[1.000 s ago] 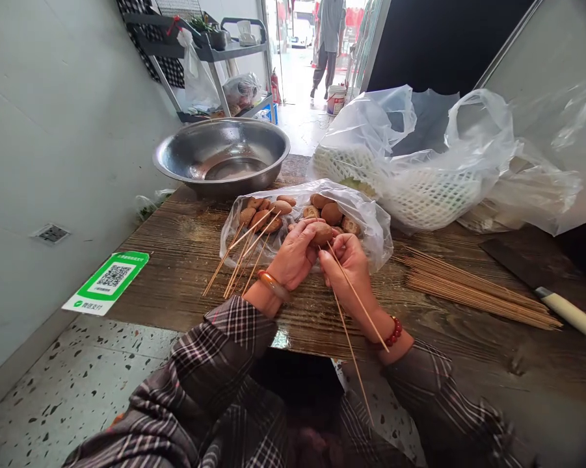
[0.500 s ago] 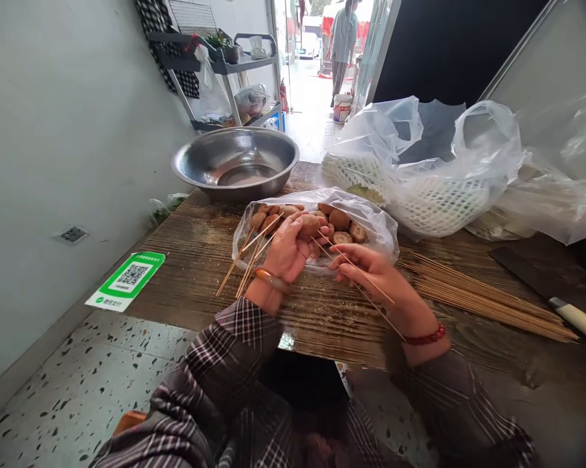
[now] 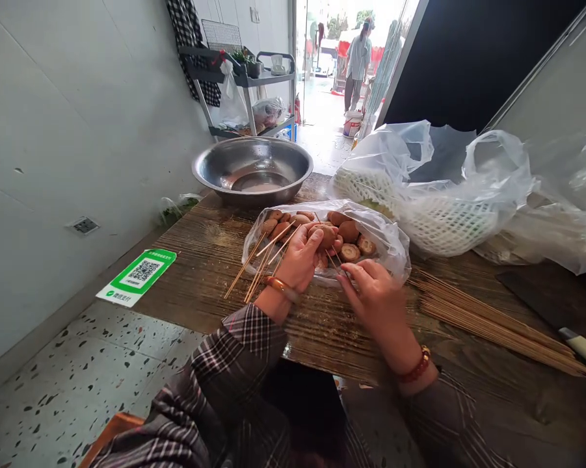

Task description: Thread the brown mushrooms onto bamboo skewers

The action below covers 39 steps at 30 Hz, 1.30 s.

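Observation:
My left hand (image 3: 298, 261) is closed around a brown mushroom (image 3: 323, 236), held above an open plastic bag (image 3: 395, 242) of mushrooms. My right hand (image 3: 371, 289) pinches thin wooden skewers (image 3: 337, 259), whose tips reach up to the mushroom; whether both have gone into it I cannot tell. In the bag lie several more mushrooms (image 3: 350, 251), some cap up and some showing pale undersides. Just left of my left hand, several skewers (image 3: 258, 276) lean out over the bag's near edge, their upper ends among the mushrooms.
A steel basin (image 3: 205, 170) stands behind the bag. To the right lie a bundle of skewers (image 3: 488, 318) and a cleaver (image 3: 578, 344). Plastic bags with net-wrapped produce (image 3: 468, 218) fill the back right. A green code card (image 3: 139, 276) rests at the table's left edge. Someone (image 3: 357, 65) stands beyond the doorway.
My right hand has shifted its hold on the skewers and closed in a tight pinch, nearer the mushroom. The long ends behind it no longer show. The whole view has tilted up slightly.

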Each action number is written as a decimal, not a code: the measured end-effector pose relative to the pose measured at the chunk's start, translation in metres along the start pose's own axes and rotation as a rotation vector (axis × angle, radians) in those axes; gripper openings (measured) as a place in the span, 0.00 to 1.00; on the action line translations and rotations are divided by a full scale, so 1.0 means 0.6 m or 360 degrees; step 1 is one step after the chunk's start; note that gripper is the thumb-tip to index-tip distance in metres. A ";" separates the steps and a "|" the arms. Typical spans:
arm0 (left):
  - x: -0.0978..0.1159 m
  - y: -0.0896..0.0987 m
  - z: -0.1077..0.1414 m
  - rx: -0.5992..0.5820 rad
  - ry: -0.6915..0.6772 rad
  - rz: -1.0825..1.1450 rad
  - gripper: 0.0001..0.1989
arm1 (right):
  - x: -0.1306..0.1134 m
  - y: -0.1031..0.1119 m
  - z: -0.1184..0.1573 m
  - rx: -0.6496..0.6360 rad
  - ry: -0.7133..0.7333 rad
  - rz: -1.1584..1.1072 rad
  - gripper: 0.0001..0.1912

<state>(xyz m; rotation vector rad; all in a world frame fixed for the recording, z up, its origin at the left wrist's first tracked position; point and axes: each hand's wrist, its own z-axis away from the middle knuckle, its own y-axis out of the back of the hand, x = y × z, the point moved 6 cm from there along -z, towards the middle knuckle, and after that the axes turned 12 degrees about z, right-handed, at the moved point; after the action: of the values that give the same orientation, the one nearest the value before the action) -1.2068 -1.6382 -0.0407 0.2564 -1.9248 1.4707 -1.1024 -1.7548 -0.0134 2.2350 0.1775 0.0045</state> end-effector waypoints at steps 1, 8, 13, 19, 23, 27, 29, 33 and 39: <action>0.000 0.000 0.000 -0.0003 -0.0005 -0.0005 0.24 | -0.006 -0.003 0.001 -0.0008 0.0032 0.0060 0.11; -0.003 -0.004 0.006 -0.0019 0.0050 -0.0021 0.25 | -0.004 -0.017 0.007 -0.0038 -0.0068 -0.0162 0.10; -0.001 -0.011 0.013 -0.0056 0.0130 0.0016 0.24 | 0.002 -0.017 0.007 0.0062 -0.0111 -0.0540 0.07; -0.009 -0.018 0.018 -0.0045 0.0095 0.0058 0.24 | -0.012 -0.018 0.011 0.0111 -0.0096 -0.0387 0.11; -0.021 -0.019 0.022 -0.0023 0.0050 0.0051 0.27 | -0.019 -0.023 0.017 0.0128 -0.0088 -0.0273 0.13; -0.030 -0.015 0.023 -0.0027 0.0017 0.0010 0.27 | -0.021 -0.024 0.018 0.0106 -0.0071 -0.0228 0.13; -0.032 -0.014 0.024 -0.0036 0.0017 -0.0003 0.27 | -0.022 -0.022 0.017 0.0101 -0.0069 -0.0218 0.13; -0.035 -0.017 0.027 -0.0039 0.0045 -0.0022 0.25 | -0.022 -0.021 0.016 0.0082 -0.0078 -0.0206 0.14; -0.038 -0.020 0.030 -0.0034 0.0036 -0.0046 0.25 | -0.020 -0.023 0.016 0.0098 -0.0096 -0.0208 0.13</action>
<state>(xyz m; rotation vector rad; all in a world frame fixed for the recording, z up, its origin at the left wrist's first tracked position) -1.1904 -1.6640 -0.0478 0.2561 -1.9103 1.4276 -1.1157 -1.7554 -0.0297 2.2777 0.2939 -0.1406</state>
